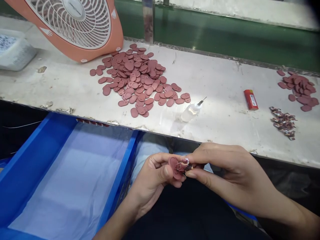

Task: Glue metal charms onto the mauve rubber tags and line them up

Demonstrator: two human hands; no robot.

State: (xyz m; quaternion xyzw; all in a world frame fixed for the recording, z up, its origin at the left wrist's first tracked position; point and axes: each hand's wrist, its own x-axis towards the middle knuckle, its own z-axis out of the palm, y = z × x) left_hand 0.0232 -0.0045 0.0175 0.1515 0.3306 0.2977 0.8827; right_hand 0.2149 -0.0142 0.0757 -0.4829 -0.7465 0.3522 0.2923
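My left hand [160,175] pinches a reddish-brown oval disc [174,163] between thumb and fingers, just past the front edge of the bench. My right hand [222,170] is closed on a small figurine [184,164] in brown, white and yellow, which touches the disc. Its exact shape is partly covered by my fingers. Beyond my hands, a big heap of like oval discs [140,76], some with small holes, lies on the bench. A clear bottle with a needle tip [191,111] lies tilted nearby.
An orange fan [97,55] stands at the back left, beside a white tub [18,55]. On the right are a red lighter [250,100], a pile of small figurines [283,122] and more discs [298,88]. A blue tray [117,186] with a pale liner sits below the bench edge.
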